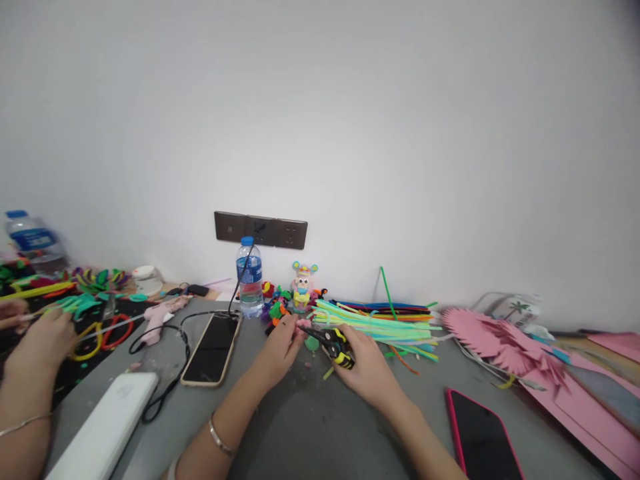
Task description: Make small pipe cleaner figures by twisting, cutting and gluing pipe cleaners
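The left hand (283,347) pinches the pink piece (303,323) at its fingertips; the right hand (364,363), wrapped round the pliers (336,343), points their long axis leftward, tips beside the piece.

A: How do the pliers (334,345) look?

B: They are black and yellow, with a slim dark nose. They are held, raised over the tabletop (310,427), in its part toward the back edge. The nose points to the left edge.

A: And the pink piece (303,324)?

B: It is small, just at the tip of the nose. It is partly hidden, so I cannot tell its full shape.
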Demonstrator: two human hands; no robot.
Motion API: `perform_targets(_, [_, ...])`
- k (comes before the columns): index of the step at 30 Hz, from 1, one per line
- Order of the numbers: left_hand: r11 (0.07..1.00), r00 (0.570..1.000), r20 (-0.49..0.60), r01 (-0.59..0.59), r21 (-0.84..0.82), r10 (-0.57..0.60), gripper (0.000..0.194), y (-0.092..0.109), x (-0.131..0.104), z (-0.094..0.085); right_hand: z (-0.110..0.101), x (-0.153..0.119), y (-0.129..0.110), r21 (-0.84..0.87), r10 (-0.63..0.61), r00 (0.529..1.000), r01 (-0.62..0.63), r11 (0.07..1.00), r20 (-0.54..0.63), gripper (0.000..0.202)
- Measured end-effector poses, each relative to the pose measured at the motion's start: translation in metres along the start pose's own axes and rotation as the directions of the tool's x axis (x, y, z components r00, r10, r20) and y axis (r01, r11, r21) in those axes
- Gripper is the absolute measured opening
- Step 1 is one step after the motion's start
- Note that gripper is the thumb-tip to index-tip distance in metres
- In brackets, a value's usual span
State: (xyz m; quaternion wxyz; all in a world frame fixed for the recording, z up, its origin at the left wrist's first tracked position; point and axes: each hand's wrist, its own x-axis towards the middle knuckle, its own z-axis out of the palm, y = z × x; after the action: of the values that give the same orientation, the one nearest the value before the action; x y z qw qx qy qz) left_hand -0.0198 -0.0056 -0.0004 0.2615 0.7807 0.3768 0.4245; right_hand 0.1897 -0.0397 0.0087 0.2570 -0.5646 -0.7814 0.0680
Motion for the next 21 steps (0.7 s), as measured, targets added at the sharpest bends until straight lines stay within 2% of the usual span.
perform_targets(7, [0.998,0.998,0.051,-0.04,0.044,0.038,0.02,0.002,0.0,0.0,-0.003,-0.003,0.0,0.069,0.038,0.997,-0.042,0.997,0.062,0.041])
perform_targets(17, [0.998,0.996,0.085,-0.021,0.06,0.016,0.022,0.006,-0.001,0.002,-0.01,0.002,0.001,-0.028,0.003,1.0,-0.003,1.0,-0.005,0.03])
perform_targets(21, [0.993,0.994,0.105,-0.048,0.104,0.037,0.024,0.004,0.0,0.001,-0.009,0.003,0.005,-0.082,-0.022,0.999,0.019,0.996,-0.03,0.034])
